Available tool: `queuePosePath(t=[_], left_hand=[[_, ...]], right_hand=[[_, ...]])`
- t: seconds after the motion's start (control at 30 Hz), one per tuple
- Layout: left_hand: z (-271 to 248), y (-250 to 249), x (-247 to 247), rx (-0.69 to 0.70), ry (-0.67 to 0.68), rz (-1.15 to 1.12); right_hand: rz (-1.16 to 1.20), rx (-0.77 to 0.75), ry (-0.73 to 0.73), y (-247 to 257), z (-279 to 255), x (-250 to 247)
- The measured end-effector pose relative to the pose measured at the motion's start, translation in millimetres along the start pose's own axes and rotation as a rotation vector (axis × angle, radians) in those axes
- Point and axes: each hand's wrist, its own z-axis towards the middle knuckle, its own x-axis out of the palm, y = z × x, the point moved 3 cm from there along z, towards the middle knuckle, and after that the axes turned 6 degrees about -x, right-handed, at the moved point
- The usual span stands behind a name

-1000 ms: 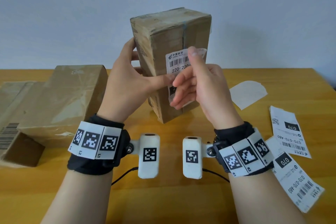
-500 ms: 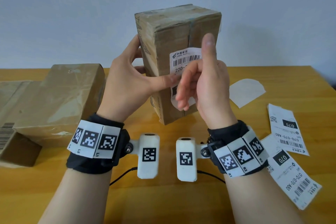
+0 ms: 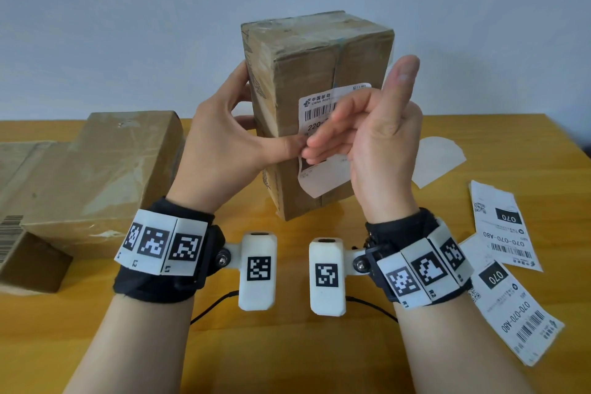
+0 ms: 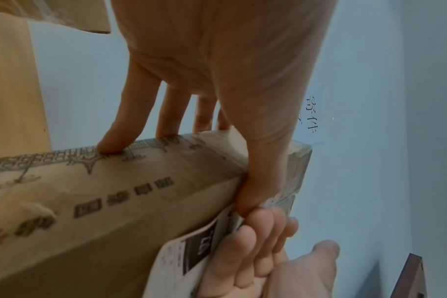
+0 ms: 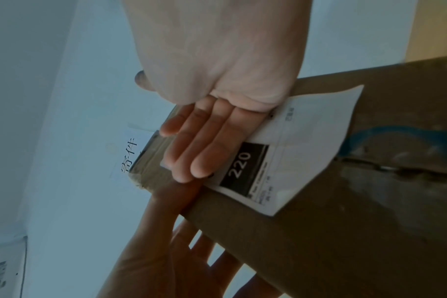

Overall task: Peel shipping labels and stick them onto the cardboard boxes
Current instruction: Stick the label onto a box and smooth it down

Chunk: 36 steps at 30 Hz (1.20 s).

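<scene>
A tall cardboard box [image 3: 307, 80] is held upright on the wooden table [image 3: 319, 345] by the left hand [image 3: 220, 144]: its fingers are wrapped around the far left side, and the thumb is laid across the front face, so the grip is closed on the box. A white shipping label [image 3: 319, 106] marked 220 is placed on the front face of this box; its lower corner near the bottom looks slightly lifted. The right hand [image 3: 374, 138] is in front of the label, with the fingers [image 5: 207, 149] nearly straight and laid flat on the paper, while the thumb is raised upward, so this grip is open and nothing is held in it. The fingertips of the right hand are touching the tip of the left thumb. On the left side of the table a larger taped box [image 3: 96, 170] is lying. On the right, two more labels [image 3: 502, 227] marked 070 and a blank backing sheet [image 3: 438, 163] are lying flat, well apart from the upright box.
</scene>
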Motion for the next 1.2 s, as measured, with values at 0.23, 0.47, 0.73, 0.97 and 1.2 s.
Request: queuePosePath(t=[0.23, 0.47, 0.73, 0.97, 1.2], left_hand=[[0.6, 1.7, 0.4, 0.021, 0.006, 0.003], [1.3, 4.3, -1.0, 0.019, 0.027, 0.005], [0.6, 1.1, -0.4, 0.025, 0.047, -0.031], [2.1, 2.4, -9.1, -0.024, -0.051, 0.058], [0.1, 9.8, -11.9, -0.174, -0.195, -0.117]], right_hand=[[0.103, 0.047, -0.067, -1.3, 6.0, -9.5], [0.180, -0.048, -0.152, 0.1, 5.2, -15.1], [0.325, -0.360, -0.140, 1.7, 7.7, -21.3], [0.452, -0.379, -0.108, -3.5, 17.1, -19.9], [0.268, -0.189, -0.012, -9.3, 16.2, -14.0]])
